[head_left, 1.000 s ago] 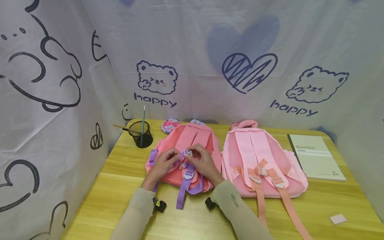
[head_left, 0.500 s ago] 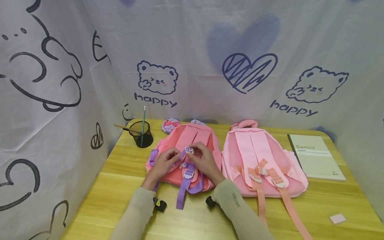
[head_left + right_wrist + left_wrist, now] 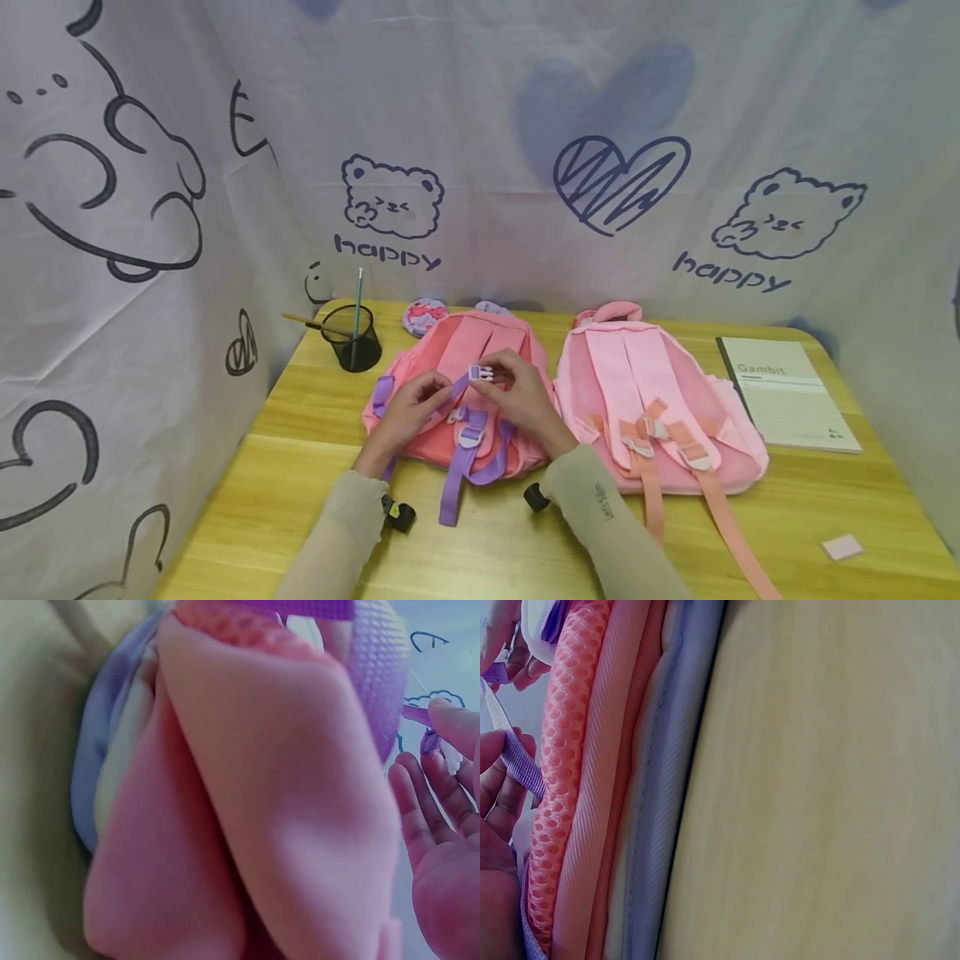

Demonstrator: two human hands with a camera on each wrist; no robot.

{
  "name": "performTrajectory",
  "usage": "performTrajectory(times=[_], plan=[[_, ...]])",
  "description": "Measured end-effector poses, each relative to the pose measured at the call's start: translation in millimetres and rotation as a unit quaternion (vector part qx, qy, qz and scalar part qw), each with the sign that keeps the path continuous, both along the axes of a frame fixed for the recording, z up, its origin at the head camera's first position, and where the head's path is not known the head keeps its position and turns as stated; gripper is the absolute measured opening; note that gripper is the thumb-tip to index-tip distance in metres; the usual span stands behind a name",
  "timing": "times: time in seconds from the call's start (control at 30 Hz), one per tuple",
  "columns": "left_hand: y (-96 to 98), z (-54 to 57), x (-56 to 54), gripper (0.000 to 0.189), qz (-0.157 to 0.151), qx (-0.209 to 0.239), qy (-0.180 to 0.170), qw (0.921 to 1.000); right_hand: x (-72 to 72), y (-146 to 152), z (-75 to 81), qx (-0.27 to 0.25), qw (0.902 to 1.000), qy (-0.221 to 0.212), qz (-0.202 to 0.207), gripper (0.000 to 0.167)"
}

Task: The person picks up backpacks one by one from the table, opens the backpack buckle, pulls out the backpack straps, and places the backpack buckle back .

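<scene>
The coral-pink backpack (image 3: 491,329) lies with its shoulder straps facing up, in front of both hands. My left hand (image 3: 405,410) pinches a purple webbing strap (image 3: 460,387) between thumb and fingertips; the left wrist view shows this strap (image 3: 519,761) running from the fingers to the mesh edge. At the strap's end, a white pronged buckle (image 3: 480,373) is held in the fingertips of my right hand (image 3: 525,402), raised over the backpack. Below them, a white slider (image 3: 471,437) sits on another purple strap. In the right wrist view, the bag's side (image 3: 285,772) fills the middle, left of the right palm (image 3: 446,892).
A lighter pink backpack (image 3: 678,367) with orange straps lies close on the right. Further right are a notebook (image 3: 791,392) and a small white block (image 3: 842,547). A black mesh pen cup (image 3: 356,350) stands at back left, beside a round purple-rimmed pouch (image 3: 424,317).
My right hand has shifted slightly right and up, and the white buckle has moved with it, its prongs now more exposed. The left hand stays nearly in place on the strap.
</scene>
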State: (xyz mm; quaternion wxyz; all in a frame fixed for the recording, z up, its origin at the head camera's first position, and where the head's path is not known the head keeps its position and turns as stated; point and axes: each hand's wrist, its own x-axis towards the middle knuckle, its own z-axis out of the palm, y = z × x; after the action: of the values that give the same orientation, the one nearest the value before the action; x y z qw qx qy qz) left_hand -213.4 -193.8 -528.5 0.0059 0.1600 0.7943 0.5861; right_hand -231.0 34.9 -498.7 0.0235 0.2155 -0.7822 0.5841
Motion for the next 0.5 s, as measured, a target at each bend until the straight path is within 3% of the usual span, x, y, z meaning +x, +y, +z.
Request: performTrajectory(times=[0.5], plan=[[0.8,0.1,-0.3,0.014,-0.002,-0.006,-0.008,1.0,-3.9,11.4,1.1,0.025,0.9997,0.003,0.0,0.029]])
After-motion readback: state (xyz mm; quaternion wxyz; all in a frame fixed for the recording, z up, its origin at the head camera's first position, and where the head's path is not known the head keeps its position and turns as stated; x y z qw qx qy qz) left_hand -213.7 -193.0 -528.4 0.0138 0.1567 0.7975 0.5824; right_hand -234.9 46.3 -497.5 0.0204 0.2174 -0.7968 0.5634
